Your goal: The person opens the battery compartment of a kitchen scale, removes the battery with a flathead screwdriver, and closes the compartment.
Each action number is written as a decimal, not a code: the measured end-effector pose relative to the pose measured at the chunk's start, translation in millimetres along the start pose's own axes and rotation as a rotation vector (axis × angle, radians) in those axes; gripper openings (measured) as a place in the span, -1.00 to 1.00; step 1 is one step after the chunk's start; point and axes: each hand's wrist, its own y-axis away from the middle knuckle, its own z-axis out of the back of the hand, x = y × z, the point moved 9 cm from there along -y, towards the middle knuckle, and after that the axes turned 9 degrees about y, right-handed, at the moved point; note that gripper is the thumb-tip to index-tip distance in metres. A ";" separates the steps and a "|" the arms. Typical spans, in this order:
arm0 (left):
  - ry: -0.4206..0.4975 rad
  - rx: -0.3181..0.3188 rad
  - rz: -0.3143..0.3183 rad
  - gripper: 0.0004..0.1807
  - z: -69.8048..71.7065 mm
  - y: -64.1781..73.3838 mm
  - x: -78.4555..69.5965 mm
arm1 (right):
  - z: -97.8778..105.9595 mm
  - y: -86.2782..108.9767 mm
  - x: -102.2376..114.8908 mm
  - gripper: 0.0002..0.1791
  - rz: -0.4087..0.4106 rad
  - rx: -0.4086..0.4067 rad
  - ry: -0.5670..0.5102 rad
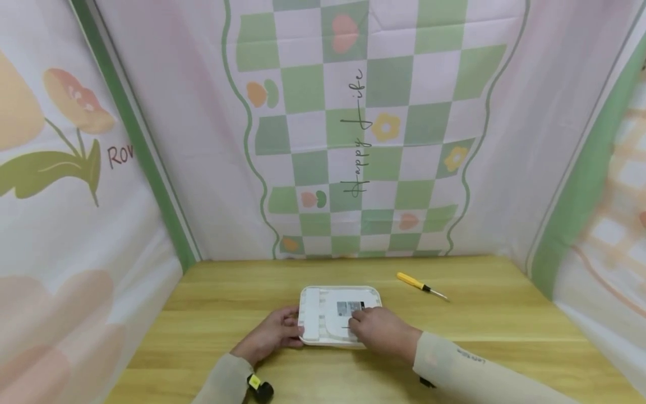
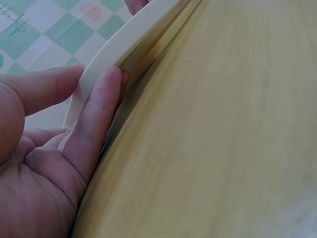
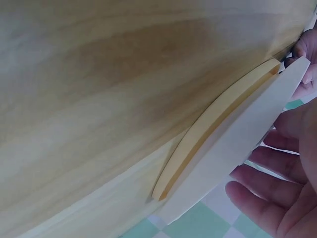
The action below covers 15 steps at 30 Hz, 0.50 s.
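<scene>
A flat white device (image 1: 312,314) with rounded corners lies with a panel and a grey printed label (image 1: 348,308) facing up. At its left edge my left hand (image 1: 275,334) pinches the rim, thumb against one side and a finger under the other, as the left wrist view shows. Over its right part lies my right hand (image 1: 381,331), with several fingers loosely bent by the panel in the right wrist view. A thin dark line shows beside those fingertips; I cannot tell whether they pinch something. A cream curved base (image 3: 218,116) shows beneath the white rim (image 3: 233,144).
Behind and right of the device, a screwdriver (image 1: 421,285) with a yellow handle lies on the wooden table (image 1: 227,297). Printed cloth (image 1: 348,129) with green checks hangs at the table's back edge, and more cloth stands at both sides.
</scene>
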 end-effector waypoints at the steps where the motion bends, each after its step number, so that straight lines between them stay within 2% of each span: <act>1: 0.002 -0.001 0.002 -0.28 0.1 -0.1 0.4 | -0.6 0.4 0.0 -0.92 0.001 0.005 -0.007; 8: 0.002 0.011 0.001 -0.28 0.3 0.0 1.3 | -4.9 1.4 0.9 -0.85 0.027 0.037 -0.021; 15: -0.003 0.003 0.001 -0.27 2.2 -1.3 2.2 | -7.6 -0.5 -0.7 -0.87 0.035 0.029 -0.014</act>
